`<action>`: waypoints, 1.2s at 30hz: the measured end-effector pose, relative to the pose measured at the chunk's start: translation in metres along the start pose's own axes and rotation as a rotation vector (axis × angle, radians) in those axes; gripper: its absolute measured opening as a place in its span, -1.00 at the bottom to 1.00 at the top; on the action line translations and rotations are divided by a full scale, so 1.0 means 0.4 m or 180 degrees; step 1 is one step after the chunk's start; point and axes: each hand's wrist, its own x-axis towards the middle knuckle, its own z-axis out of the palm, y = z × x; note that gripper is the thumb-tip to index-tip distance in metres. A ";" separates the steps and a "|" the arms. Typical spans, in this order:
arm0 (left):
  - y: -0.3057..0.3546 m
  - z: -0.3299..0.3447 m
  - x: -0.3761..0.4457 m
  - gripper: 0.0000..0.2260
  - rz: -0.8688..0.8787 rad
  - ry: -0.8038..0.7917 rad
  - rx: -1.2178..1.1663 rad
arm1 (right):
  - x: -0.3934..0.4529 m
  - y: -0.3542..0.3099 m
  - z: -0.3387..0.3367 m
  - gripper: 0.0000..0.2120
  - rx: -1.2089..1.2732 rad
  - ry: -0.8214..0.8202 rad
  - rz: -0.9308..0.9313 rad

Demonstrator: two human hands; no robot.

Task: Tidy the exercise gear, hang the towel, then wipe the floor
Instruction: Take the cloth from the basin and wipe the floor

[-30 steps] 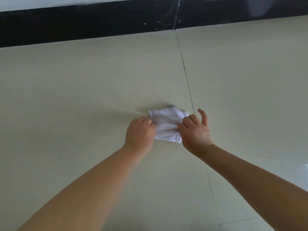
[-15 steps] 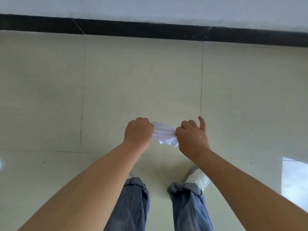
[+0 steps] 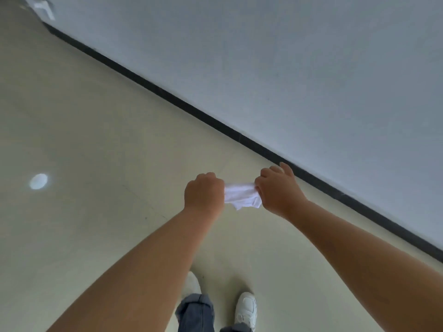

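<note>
Both hands, the left hand [image 3: 203, 191] and the right hand [image 3: 278, 190], are gripping a white cloth [image 3: 242, 196] stretched between them above the floor [image 3: 96, 130], beside the black baseboard [image 3: 215, 122].

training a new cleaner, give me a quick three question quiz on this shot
1. True or false: the white cloth is pressed flat on the floor.
2. Which hands grip the cloth? A) left only B) right only C) both
3. Fill in: a black ____ runs along the foot of the wall.

Key
1. False. The cloth is held up between the left hand and the right hand, above the white shoes.
2. C.
3. baseboard.
</note>
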 end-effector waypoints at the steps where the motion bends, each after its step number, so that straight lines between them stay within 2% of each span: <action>1: -0.050 -0.046 -0.028 -0.81 -0.0251 0.0078 -0.0126 | 0.030 -0.040 -0.068 -0.75 -0.0092 0.0113 -0.0184; 4: -0.209 -0.156 -0.130 -0.82 -0.0843 0.0393 -0.0425 | 0.092 -0.188 -0.240 -0.75 -0.0245 0.0433 -0.0674; 9: -0.459 -0.248 -0.364 -0.80 -0.1552 0.0729 -0.0687 | 0.098 -0.493 -0.411 -0.76 -0.0320 0.0868 -0.1480; 13: -0.662 -0.273 -0.529 -0.80 -0.2224 0.0804 -0.0867 | 0.108 -0.761 -0.505 -0.74 -0.0427 0.0989 -0.2085; 17: -0.886 -0.296 -0.643 -0.82 -0.2616 0.1017 -0.1049 | 0.163 -1.022 -0.602 -0.76 -0.0583 0.1008 -0.2507; 22: -1.196 -0.336 -0.734 -0.82 -0.2913 0.1064 -0.1036 | 0.256 -1.335 -0.723 -0.72 -0.0551 0.1172 -0.2832; 27: -1.489 -0.423 -0.767 -0.81 -0.2971 0.1179 -0.0789 | 0.366 -1.575 -0.851 -0.70 -0.0387 0.1337 -0.2935; 32: -1.743 -0.493 -0.690 -0.76 -0.2935 0.1479 -0.0907 | 0.553 -1.739 -0.978 -0.70 -0.0325 0.1533 -0.2938; 36: -1.936 -0.534 -0.571 -0.74 -0.2924 0.1504 -0.0983 | 0.768 -1.859 -1.057 -0.70 -0.0397 0.1468 -0.2985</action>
